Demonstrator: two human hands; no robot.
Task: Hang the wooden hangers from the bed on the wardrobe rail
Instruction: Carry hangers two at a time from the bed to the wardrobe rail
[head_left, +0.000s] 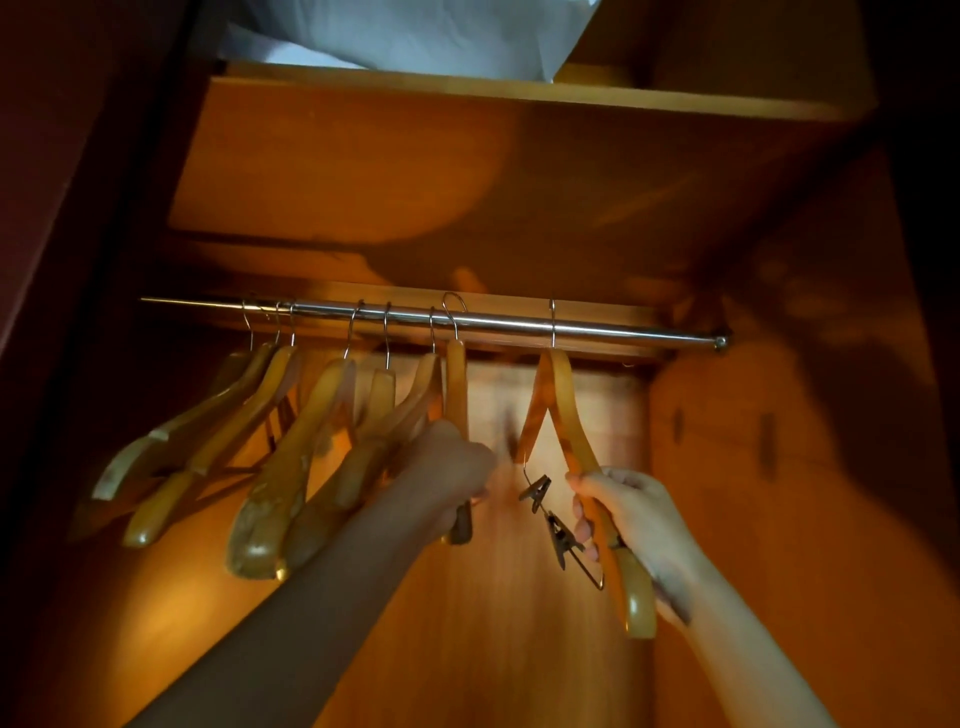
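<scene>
Your left hand (447, 478) blurs, gripping an edge-on hanger (457, 395); your right hand (631, 519) clasps the right clip hanger's (566, 415) near arm.

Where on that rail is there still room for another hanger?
The rail is bare from the right hand's clip hanger to the right-end bracket. A shorter gap lies between that hanger and the left hand's hanger. Left of that, hangers crowd together.
</scene>
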